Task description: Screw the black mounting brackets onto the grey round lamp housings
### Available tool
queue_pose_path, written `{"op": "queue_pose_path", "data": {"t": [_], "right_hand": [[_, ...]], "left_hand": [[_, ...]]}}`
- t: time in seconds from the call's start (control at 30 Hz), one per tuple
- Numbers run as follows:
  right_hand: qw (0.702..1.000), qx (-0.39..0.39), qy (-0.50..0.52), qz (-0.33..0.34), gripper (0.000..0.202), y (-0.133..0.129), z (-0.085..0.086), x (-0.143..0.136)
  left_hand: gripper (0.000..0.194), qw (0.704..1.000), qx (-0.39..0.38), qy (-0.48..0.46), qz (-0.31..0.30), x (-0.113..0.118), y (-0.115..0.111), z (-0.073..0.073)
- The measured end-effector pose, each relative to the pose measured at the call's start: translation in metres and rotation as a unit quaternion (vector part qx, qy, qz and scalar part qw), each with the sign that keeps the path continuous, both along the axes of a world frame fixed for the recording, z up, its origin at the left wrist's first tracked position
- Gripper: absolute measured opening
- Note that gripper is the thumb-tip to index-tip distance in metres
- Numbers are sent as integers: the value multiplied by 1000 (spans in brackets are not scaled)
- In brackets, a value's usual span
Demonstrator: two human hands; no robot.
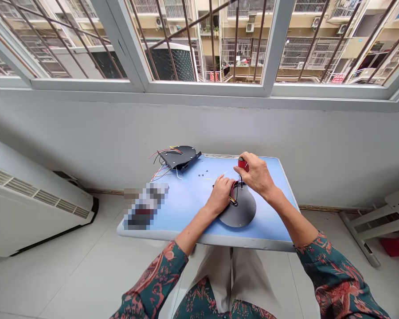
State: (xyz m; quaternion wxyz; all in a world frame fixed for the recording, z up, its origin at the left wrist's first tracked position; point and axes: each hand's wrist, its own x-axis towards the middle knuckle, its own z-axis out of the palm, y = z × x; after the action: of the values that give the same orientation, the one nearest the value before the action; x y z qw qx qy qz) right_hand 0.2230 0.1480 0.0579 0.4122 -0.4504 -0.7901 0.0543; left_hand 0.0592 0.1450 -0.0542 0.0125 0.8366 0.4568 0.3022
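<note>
one dark disc unit [242, 215] beneath my two hands, with one red-handled screwdriver [242, 163], near the right side of a blue tabletop [186, 208].
far left: one white vented cabinet [36, 204], standing on the floor [86, 270]; tabletop, left: one pixelated patch [146, 208], contents unreadable; beyond it, at the far edge, a second dark unit [186, 154], red, yellow, black and white wires trailing from it; centre: small dark pieces [202, 175], lying loose; right of these: my left hand [221, 195], fingers bent over the disc unit's left edge beside its wires [233, 195], whether gripping or only pressing i could not tell; rightmost: my right hand [256, 172], closed around the screwdriver's handle, which stood upright over the disc unit's narrow far end, shaft pointing down.
</note>
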Motion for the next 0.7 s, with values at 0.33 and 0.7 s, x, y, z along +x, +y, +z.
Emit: {"op": "queue_pose_path", "data": {"t": [0.33,0.7], "right_hand": [[997,17,31,-62,11,-26,-5,15],[997,-23,60,-52,15,-23,1,18]], "left_hand": [[45,984,54,-163,-38,6,-1,37],[32,984,-74,-147,-69,42,-29,19]]}}
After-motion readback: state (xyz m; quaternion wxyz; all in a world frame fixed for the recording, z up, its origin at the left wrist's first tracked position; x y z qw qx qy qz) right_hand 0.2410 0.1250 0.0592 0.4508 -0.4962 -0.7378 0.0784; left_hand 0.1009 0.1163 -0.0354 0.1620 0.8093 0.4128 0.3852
